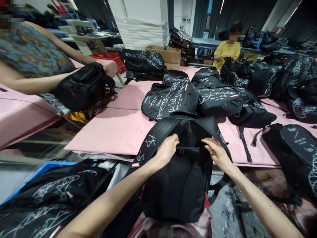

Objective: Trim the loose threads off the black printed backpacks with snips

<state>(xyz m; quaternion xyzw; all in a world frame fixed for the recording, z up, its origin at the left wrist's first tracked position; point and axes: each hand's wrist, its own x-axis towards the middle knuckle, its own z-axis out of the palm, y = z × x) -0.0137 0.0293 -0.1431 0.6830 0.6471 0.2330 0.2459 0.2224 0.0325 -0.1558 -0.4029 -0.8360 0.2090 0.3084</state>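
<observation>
A black backpack (180,178) lies back side up in front of me, hanging over the near edge of the pink table (116,129). My left hand (165,152) is closed on its upper back, by the left shoulder strap (155,138). My right hand (218,153) grips the same upper edge from the right, fingers curled onto the fabric near the top handle. Both straps run away from me towards the pile.
Several black backpacks with white scribble print (170,99) are piled on the table beyond. More lie at the lower left (49,198) and right (299,152). A person at left holds a black bag (81,86). Another person in yellow (229,49) sits at the back by a cardboard box (165,53).
</observation>
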